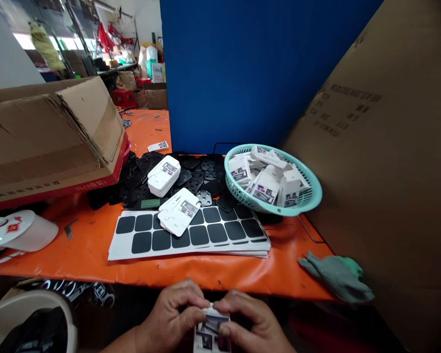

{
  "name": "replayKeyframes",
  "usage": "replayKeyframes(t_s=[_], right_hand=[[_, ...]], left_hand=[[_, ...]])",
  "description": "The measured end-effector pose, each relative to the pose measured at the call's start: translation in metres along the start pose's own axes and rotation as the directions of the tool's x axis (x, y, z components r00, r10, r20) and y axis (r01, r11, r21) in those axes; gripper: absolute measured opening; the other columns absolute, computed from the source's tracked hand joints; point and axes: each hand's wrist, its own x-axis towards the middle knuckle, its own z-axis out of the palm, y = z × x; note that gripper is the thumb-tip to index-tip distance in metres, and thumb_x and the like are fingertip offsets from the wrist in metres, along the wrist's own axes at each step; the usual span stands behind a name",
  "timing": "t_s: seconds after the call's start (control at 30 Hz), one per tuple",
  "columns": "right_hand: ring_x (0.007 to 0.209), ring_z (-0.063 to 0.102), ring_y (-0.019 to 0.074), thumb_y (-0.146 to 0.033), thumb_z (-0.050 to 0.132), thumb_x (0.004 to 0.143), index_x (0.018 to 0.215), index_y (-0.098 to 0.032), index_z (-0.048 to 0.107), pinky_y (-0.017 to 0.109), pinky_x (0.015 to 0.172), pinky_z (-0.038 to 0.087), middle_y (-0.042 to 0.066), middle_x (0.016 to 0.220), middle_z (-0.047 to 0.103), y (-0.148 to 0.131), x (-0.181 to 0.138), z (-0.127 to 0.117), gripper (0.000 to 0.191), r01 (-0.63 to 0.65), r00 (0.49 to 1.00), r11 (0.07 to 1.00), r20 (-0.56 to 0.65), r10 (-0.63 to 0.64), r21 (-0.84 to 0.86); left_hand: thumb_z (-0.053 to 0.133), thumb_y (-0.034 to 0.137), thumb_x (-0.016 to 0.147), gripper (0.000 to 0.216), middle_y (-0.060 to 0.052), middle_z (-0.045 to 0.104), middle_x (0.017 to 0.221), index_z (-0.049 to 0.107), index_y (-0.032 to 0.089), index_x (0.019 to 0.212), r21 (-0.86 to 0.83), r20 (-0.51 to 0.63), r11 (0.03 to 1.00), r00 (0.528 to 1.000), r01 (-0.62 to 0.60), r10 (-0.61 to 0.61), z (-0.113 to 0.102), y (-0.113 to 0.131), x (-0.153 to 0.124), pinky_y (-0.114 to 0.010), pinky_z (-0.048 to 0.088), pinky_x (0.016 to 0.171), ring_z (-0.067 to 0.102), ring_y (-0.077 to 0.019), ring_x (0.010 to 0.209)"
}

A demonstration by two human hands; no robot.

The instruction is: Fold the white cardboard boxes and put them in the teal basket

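Note:
Both hands meet at the bottom edge of the view, below the front edge of the orange table (77,255). My left hand (172,314) and my right hand (252,321) pinch the top of a small white printed box (211,333), with fingers curled around it. Ahead on the table lies a stack of white sheets with black square pads (191,235), and a pile of flat white box blanks (178,212) rests on it. A second pile of blanks (163,175) sits on a heap of black parts (198,179).
A teal basket (308,198) holds several folded white boxes at the right. A grey-green glove (336,275) lies near the front right corner. An open cardboard carton (51,132) stands at the left, a white lidded cup (18,233) before it. A blue panel and brown cardboard wall off the back and right.

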Motion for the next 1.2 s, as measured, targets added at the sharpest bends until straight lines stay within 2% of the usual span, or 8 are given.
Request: replayKeyframes(t_s=[0.1,0.17,0.3,0.4,0.53,0.67,0.83,1.2], right_hand=[[0.075,0.068,0.0201,-0.034,0.076,0.075,0.089,-0.023,0.075,0.029,0.069,0.054,0.003,0.082,0.073,0.002,0.011,-0.01,0.017,-0.14,0.981,0.988,-0.125,0.147,0.066],[0.076,0.068,0.0198,-0.04,0.08,0.071,0.088,-0.022,0.074,0.028,0.068,0.056,0.003,0.083,0.074,-0.009,0.031,-0.029,0.026,-0.17,0.922,0.966,-0.314,0.226,0.196],[0.08,0.068,0.015,-0.045,0.084,0.064,0.103,-0.025,0.067,0.026,0.072,0.057,0.001,0.093,0.074,-0.049,0.078,-0.079,0.047,0.2,0.75,0.861,-0.639,0.173,0.467],[0.074,0.069,0.014,-0.045,0.087,0.06,0.107,-0.024,0.065,0.026,0.071,0.058,0.001,0.085,0.073,-0.057,0.092,-0.093,0.056,0.304,0.671,0.827,-0.722,0.166,0.473],[0.061,0.063,0.0113,-0.047,0.084,0.065,0.101,-0.019,0.069,0.023,0.063,0.054,0.001,0.072,0.07,-0.028,0.08,-0.066,0.048,0.055,0.823,0.908,-0.534,0.195,0.416],[0.066,0.06,0.0129,-0.049,0.077,0.073,0.095,-0.019,0.073,0.025,0.066,0.05,0.002,0.072,0.068,-0.002,0.065,-0.03,0.037,-0.088,0.923,0.968,-0.345,0.168,0.236],[0.076,0.06,0.0163,-0.052,0.076,0.072,0.093,-0.021,0.073,0.026,0.069,0.049,0.002,0.076,0.067,0.0,0.063,-0.014,0.038,-0.141,0.93,0.969,-0.31,0.2,0.202],[0.077,0.06,0.0186,-0.051,0.075,0.072,0.093,-0.02,0.072,0.029,0.069,0.049,0.003,0.076,0.067,0.001,0.065,-0.019,0.038,-0.152,0.941,0.977,-0.28,0.19,0.151]], left_hand=[[0.05,0.049,0.093,0.038,-0.011,0.064,0.107,0.064,0.024,0.119,0.361,0.009,0.927,0.995,-0.099,0.103,-0.016,-0.006,0.01,-0.036,0.051,0.087,0.061,-0.0226,0.098],[0.051,0.049,0.092,0.051,-0.014,0.06,0.123,0.049,0.023,0.136,0.654,-0.101,0.753,0.977,-0.075,0.185,-0.031,-0.01,0.029,-0.044,0.046,0.098,0.055,-0.0277,0.113],[0.065,0.053,0.081,0.076,-0.022,0.054,0.129,0.041,0.008,0.138,0.917,-0.27,0.365,0.923,0.159,0.275,-0.06,-0.013,0.083,-0.054,0.038,0.103,0.047,-0.0371,0.122],[0.072,0.045,0.077,0.077,-0.023,0.056,0.125,0.043,0.005,0.135,0.947,-0.295,0.205,0.924,0.248,0.243,-0.07,-0.012,0.109,-0.053,0.04,0.1,0.048,-0.0377,0.116],[0.067,0.026,0.08,0.071,-0.019,0.056,0.12,0.035,0.007,0.141,0.941,-0.321,0.197,0.91,0.275,0.263,-0.07,-0.009,0.113,-0.048,0.041,0.098,0.05,-0.0329,0.11],[0.068,0.032,0.079,0.074,-0.021,0.046,0.137,0.035,0.01,0.141,0.92,-0.366,0.214,0.914,0.329,0.172,-0.072,-0.003,0.111,-0.05,0.03,0.106,0.038,-0.0363,0.127],[0.068,0.04,0.078,0.073,-0.015,0.048,0.138,0.037,0.014,0.139,0.897,-0.37,0.245,0.928,0.368,-0.038,-0.083,0.006,0.123,-0.045,0.029,0.105,0.039,-0.0321,0.127],[0.075,0.043,0.063,0.088,-0.013,0.046,0.134,0.037,0.02,0.138,0.866,-0.408,0.257,0.904,0.428,-0.129,-0.086,0.008,0.144,-0.041,0.034,0.097,0.041,-0.0334,0.122]])
